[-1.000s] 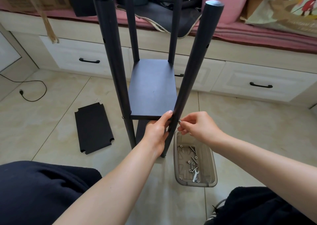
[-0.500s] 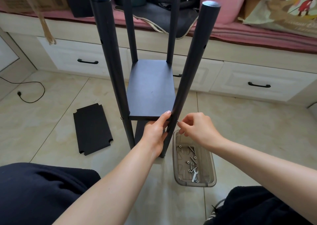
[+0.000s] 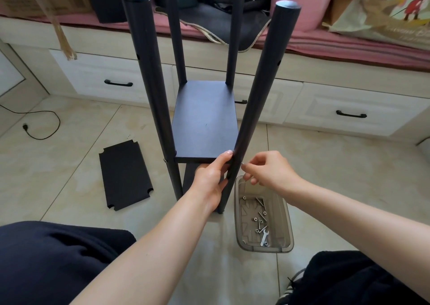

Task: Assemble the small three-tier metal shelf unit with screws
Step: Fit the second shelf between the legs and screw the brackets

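Standing dark four-post shelf unit (image 3: 206, 120); left hand (image 3: 210, 179) grips its near post, right hand (image 3: 267, 172) pinches a screw (image 3: 242, 163)

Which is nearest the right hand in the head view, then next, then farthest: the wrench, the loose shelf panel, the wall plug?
From the right hand:
1. Wrench, in the clear tray just below the hand.
2. Loose shelf panel, flat on the floor left of the frame.
3. Wall plug, far left on the floor.
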`<state>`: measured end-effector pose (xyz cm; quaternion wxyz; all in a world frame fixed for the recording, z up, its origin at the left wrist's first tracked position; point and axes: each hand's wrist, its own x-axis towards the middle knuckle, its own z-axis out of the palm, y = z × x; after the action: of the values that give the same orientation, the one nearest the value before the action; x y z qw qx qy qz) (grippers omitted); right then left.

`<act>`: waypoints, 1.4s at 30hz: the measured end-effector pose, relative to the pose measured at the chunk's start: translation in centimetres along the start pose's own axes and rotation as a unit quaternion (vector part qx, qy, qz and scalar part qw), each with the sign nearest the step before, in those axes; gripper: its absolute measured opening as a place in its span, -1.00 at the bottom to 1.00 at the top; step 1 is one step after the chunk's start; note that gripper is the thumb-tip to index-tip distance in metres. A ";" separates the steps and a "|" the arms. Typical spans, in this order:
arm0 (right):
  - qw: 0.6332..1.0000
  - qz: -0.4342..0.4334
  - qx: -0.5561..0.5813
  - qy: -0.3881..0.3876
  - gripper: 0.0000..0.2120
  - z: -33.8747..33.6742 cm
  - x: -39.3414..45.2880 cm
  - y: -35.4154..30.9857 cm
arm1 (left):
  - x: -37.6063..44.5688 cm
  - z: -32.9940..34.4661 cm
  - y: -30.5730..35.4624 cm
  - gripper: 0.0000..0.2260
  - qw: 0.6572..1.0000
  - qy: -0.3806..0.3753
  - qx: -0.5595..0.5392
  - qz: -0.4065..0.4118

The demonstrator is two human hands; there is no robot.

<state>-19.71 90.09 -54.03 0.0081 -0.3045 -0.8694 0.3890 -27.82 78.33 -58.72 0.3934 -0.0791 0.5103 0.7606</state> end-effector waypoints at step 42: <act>0.996 -0.064 -0.057 0.018 -0.86 0.4 0.3 0.6 | -0.3 -0.2 0.1 -0.61 0.999 -0.025 0.020 -0.041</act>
<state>-19.69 90.31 -54.78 0.0310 -0.2554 -0.9077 0.3315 -27.78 78.02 -58.56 0.4384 -0.0735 0.5116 0.7352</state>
